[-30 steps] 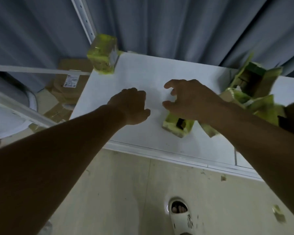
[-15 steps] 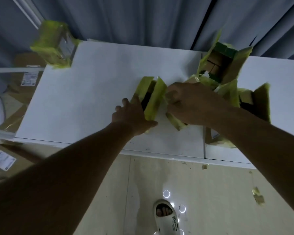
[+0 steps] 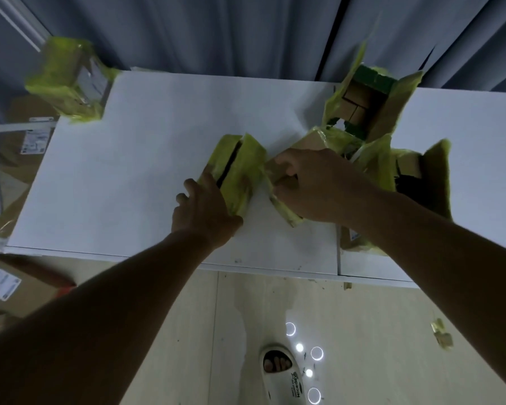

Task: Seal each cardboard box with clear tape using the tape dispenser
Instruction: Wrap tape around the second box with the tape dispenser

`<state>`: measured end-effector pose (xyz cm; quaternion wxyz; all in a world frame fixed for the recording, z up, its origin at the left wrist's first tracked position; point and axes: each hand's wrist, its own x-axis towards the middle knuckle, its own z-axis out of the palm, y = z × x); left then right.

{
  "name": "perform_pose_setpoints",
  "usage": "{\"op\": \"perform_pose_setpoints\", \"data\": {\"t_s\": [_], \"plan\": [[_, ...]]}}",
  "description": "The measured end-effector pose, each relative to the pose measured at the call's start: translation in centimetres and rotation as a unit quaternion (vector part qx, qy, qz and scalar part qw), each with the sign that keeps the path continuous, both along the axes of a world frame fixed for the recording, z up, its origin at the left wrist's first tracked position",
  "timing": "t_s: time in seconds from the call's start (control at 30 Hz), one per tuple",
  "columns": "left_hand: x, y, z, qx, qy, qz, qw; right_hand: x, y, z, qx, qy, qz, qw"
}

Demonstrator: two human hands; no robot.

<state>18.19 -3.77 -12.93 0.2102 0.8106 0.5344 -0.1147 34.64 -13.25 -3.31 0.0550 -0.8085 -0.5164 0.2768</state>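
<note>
A small cardboard box point(image 3: 240, 168) covered in yellow-green tape sits in the middle of the white table point(image 3: 123, 176), its two top flaps nearly closed with a dark slit between them. My left hand point(image 3: 205, 209) holds its near left side, thumb on the near flap. My right hand point(image 3: 307, 185) grips the box's right side flap, fingers curled round the cardboard. No tape dispenser is in view.
An open taped box point(image 3: 368, 103) stands at the back right, with another open box point(image 3: 421, 176) beside my right forearm. A taped-up box point(image 3: 70, 83) sits on the back left corner. Brown labelled cartons point(image 3: 15, 285) lie on the floor at left. My sandalled foot point(image 3: 281, 372) is below.
A second ago both hands hovered over the bare table. They have since taken hold of the small taped box, and its top flaps have come closer together.
</note>
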Motion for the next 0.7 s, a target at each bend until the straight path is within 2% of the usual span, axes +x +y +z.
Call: {"op": "perform_pose_setpoints", "data": {"t_s": [0.2, 0.37, 0.57, 0.7], "plan": [[-2.2, -1.1, 1.6, 0.026, -0.005, -0.002, 1.000, -1.5, -1.4, 0.8, 0.014, -0.012, 0.003, 1.000], [-5.4, -3.3, 5.9, 0.059, -0.014, -0.017, 0.998, -4.6, -3.4, 2.9, 0.041, -0.024, 0.010, 0.999], [-10.1, -6.8, 14.5, 0.108, -0.026, -0.044, 0.993, -10.1, -7.7, 10.2, 0.055, -0.056, 0.032, 0.996], [-13.1, -10.1, 23.2, 0.117, -0.052, -0.069, 0.989, -12.9, -10.8, 18.1, 0.065, -0.101, 0.044, 0.992]]}}
